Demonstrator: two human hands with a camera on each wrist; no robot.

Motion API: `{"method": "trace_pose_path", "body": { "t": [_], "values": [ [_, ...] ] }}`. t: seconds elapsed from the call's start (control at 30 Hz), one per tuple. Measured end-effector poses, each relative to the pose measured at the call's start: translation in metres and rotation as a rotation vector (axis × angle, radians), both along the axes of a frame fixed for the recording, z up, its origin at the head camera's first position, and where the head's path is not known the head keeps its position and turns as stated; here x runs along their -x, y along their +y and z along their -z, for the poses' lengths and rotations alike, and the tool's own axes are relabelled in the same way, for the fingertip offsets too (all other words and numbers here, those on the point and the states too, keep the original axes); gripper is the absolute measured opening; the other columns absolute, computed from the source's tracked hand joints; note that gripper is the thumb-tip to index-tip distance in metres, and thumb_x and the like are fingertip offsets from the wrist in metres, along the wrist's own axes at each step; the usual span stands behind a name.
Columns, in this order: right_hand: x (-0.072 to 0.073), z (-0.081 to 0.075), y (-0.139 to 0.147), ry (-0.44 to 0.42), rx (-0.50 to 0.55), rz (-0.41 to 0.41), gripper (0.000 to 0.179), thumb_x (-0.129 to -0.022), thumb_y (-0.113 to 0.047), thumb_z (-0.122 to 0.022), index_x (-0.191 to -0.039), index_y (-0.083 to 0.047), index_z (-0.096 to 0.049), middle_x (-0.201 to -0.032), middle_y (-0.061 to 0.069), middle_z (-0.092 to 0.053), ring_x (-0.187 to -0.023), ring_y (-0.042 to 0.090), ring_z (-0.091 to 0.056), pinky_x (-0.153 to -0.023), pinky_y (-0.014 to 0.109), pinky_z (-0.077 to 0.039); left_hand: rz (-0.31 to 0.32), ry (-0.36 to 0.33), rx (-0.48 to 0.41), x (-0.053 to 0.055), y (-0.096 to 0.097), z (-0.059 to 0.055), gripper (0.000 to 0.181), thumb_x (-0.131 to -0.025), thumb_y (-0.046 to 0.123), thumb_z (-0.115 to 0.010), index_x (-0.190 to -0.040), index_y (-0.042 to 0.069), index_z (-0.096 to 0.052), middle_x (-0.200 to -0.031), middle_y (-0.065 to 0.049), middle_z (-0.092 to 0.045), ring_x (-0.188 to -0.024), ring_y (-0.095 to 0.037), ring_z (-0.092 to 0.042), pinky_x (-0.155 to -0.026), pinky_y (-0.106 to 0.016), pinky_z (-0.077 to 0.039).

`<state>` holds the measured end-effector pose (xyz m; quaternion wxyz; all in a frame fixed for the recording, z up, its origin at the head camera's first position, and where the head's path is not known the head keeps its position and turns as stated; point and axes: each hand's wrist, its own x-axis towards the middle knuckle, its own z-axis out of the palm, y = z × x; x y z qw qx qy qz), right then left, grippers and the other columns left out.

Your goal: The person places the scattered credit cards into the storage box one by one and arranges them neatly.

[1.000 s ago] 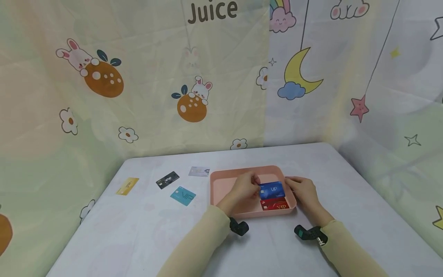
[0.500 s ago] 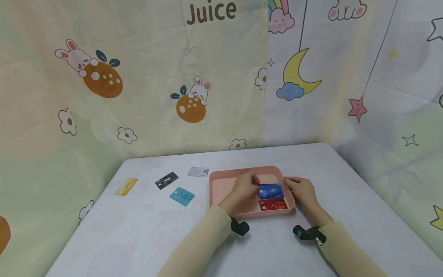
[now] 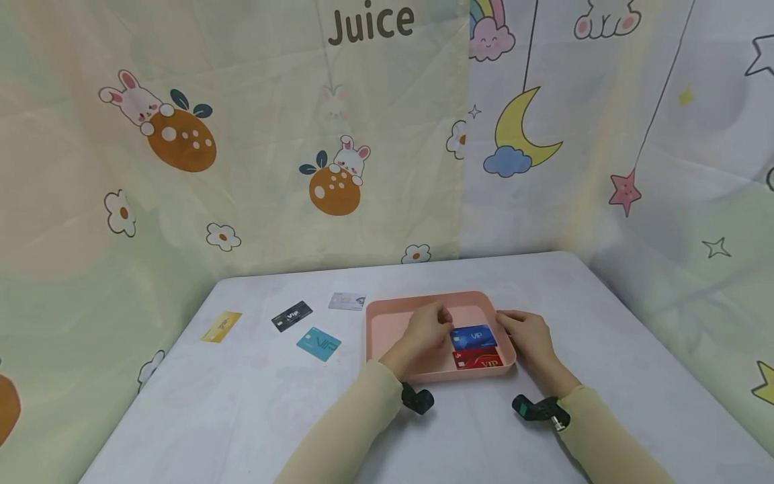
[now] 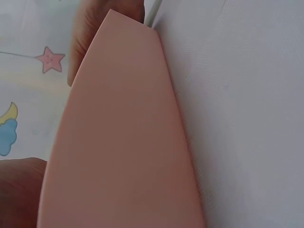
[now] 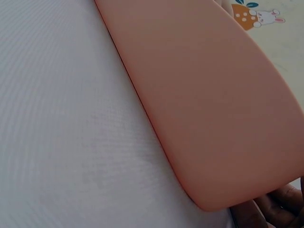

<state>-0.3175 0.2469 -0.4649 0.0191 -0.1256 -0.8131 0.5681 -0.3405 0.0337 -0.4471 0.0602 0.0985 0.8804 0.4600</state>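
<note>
In the head view, a shallow pink tray point(image 3: 393, 321) sits on the table. Inside, at its right end, a blue VIP card point(image 3: 474, 336) lies just above a red VIP card point(image 3: 478, 358). My left hand point(image 3: 428, 329) reaches over the tray's near side, fingertips pinching the blue card's left edge; its fingertips are partly hidden. At the tray's right rim, my right hand point(image 3: 527, 336) grips the wall. The left wrist view shows mostly the tray's outer wall point(image 4: 118, 133), with parts of a hand behind it. Fingers point(image 5: 280, 209) show under the tray's corner in the right wrist view.
Left of the tray lie a teal VIP card point(image 3: 319, 343), a black VIP card point(image 3: 291, 316), a pale silver card point(image 3: 347, 301) and a gold card point(image 3: 221, 327). A white cloth covers the table point(image 3: 242, 410). Printed curtains point(image 3: 254, 148) stand behind and at both sides.
The blue card has come down flatter and slightly nearer the red card, my left fingers staying at its left edge. My right hand keeps its place on the tray.
</note>
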Motion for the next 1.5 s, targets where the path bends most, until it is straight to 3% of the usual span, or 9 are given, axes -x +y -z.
{"method": "trace_pose_path", "body": {
  "t": [0.33,0.57,0.87,1.03,1.27,1.5],
  "values": [
    [0.000,0.000,-0.002,-0.002,0.002,-0.003,0.057,-0.104,-0.036,-0.056,-0.145,0.005,-0.054,-0.148,0.029,-0.053,-0.136,0.042,-0.053,-0.110,0.048,-0.047,0.002,0.029,0.008,-0.001,-0.017,-0.007,0.008,-0.102,0.025,-0.067,-0.101,0.017,-0.065,-0.086,0.000,-0.062,-0.064,-0.014,-0.060,-0.062,-0.024,-0.056],
    [0.000,0.001,-0.001,-0.012,-0.008,0.000,0.058,-0.105,-0.037,-0.057,-0.145,0.005,-0.054,-0.148,0.029,-0.053,-0.135,0.042,-0.054,-0.109,0.048,-0.048,0.028,0.024,-0.009,-0.001,-0.035,-0.021,0.017,-0.105,0.029,-0.062,-0.111,0.013,-0.065,-0.093,-0.002,-0.064,-0.071,-0.013,-0.062,-0.067,-0.024,-0.057],
    [0.000,0.002,0.000,-0.027,-0.007,0.005,0.059,-0.104,-0.038,-0.057,-0.146,0.003,-0.053,-0.150,0.028,-0.052,-0.136,0.041,-0.053,-0.110,0.048,-0.047,0.014,0.122,0.049,0.005,-0.061,-0.040,0.017,-0.104,0.025,-0.061,-0.108,0.010,-0.069,-0.094,-0.002,-0.069,-0.076,-0.013,-0.064,-0.068,-0.026,-0.054],
    [0.001,0.002,0.000,-0.017,-0.008,0.001,0.058,-0.105,-0.038,-0.056,-0.146,0.003,-0.053,-0.149,0.028,-0.052,-0.136,0.041,-0.053,-0.110,0.048,-0.047,0.004,0.178,0.105,0.008,-0.083,-0.042,0.020,-0.103,0.028,-0.062,-0.108,0.010,-0.071,-0.097,-0.003,-0.071,-0.083,-0.015,-0.064,-0.072,-0.030,-0.054],
    [0.001,0.003,0.000,-0.004,-0.010,-0.004,0.060,-0.105,-0.040,-0.056,-0.146,0.005,-0.052,-0.149,0.029,-0.052,-0.136,0.042,-0.053,-0.109,0.048,-0.047,-0.064,0.175,0.165,0.010,-0.121,-0.050,0.024,-0.103,0.032,-0.060,-0.108,0.011,-0.071,-0.103,-0.004,-0.072,-0.097,-0.021,-0.065,-0.085,-0.041,-0.055],
    [-0.001,0.002,-0.001,0.006,-0.016,-0.007,0.060,-0.105,-0.039,-0.055,-0.145,0.005,-0.053,-0.149,0.029,-0.052,-0.137,0.043,-0.052,-0.109,0.048,-0.047,-0.137,0.146,0.167,0.008,-0.159,-0.055,0.027,-0.104,0.034,-0.060,-0.111,0.009,-0.069,-0.105,-0.009,-0.072,-0.090,-0.020,-0.066,-0.077,-0.036,-0.055]
  ]
}}
